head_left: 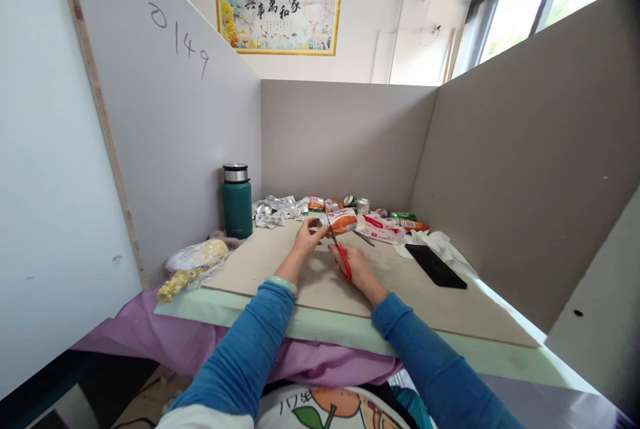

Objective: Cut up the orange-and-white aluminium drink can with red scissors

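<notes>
In the head view, my left hand [309, 238] grips one end of an orange and white drink can [344, 221], held on its side above the board. My right hand [359, 266] is closed round the red handles of a pair of scissors [344, 259]. Their blades point up and away from me and cross in front of the can near my left fingertips. Whether the blades are in the metal I cannot tell. Just right of the can lie a red and white packet [381, 229] and a thin dark tool [365, 238].
A beige board [320, 289] covers the table. A green flask [237, 202] stands at left, near plastic bags [197, 255]. Cut silvery pieces [280, 205] and several cans [315, 203] line the back. A black phone [435, 266] and white tissue [445, 249] lie at right. Panels enclose three sides.
</notes>
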The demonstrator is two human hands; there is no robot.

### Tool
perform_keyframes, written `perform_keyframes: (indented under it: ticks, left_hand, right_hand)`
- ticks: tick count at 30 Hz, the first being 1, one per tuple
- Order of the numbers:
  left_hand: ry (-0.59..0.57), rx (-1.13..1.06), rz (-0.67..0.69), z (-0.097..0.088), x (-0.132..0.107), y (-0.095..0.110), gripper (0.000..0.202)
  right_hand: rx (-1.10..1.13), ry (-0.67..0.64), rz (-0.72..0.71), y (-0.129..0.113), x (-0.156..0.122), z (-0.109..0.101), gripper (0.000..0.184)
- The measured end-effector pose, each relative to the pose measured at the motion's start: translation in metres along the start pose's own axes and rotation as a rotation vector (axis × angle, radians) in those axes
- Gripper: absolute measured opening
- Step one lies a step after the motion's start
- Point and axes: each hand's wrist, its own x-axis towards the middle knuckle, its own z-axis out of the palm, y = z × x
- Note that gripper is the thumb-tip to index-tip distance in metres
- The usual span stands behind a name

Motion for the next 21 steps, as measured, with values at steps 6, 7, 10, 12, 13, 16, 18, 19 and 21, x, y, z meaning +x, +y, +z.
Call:
perform_keyframes:
  ticks: [6,7,10,12,13,16,18,19,21]
  left_hand:
    - [0.02,0.009,0.025,-0.0006,0.0022,-0.0029,0.055]
    - [0.017,0.01,0.029,-0.0006,0.0026,-0.0034,0.056]
    - [0.013,0.01,0.033,-0.0004,0.0034,-0.0042,0.055]
    - [0.017,0.009,0.033,-0.0003,0.0036,-0.0045,0.056]
    - [0.022,0.009,0.033,-0.0002,0.0037,-0.0045,0.056]
    - [0.028,0.006,0.032,-0.0004,0.0035,-0.0045,0.056]
    - [0.021,0.003,0.038,-0.0008,0.0035,-0.0046,0.056]
    - [0.018,0.003,0.043,-0.0009,0.0037,-0.0047,0.055]
    - [0.022,0.008,0.056,-0.001,0.0043,-0.005,0.055]
  right_hand:
    - [-0.028,-0.012,-0.044,-0.0014,-0.0007,-0.0012,0.045]
    - [-0.03,-0.012,-0.046,-0.0019,-0.0008,-0.0014,0.044]
    - [-0.04,-0.016,-0.032,-0.0028,-0.0007,-0.0016,0.044]
    - [-0.048,-0.015,-0.028,-0.0032,-0.0005,-0.0015,0.045]
    - [-0.051,-0.014,-0.028,-0.0035,-0.0005,-0.0015,0.045]
    - [-0.053,-0.016,-0.012,-0.0048,-0.0008,-0.0017,0.043]
    - [-0.05,-0.02,0.003,-0.0061,-0.0012,-0.002,0.042]
    - [-0.049,-0.024,0.01,-0.0068,-0.0014,-0.0022,0.042]
    - [-0.041,-0.039,0.022,-0.0079,-0.0018,-0.0023,0.042]
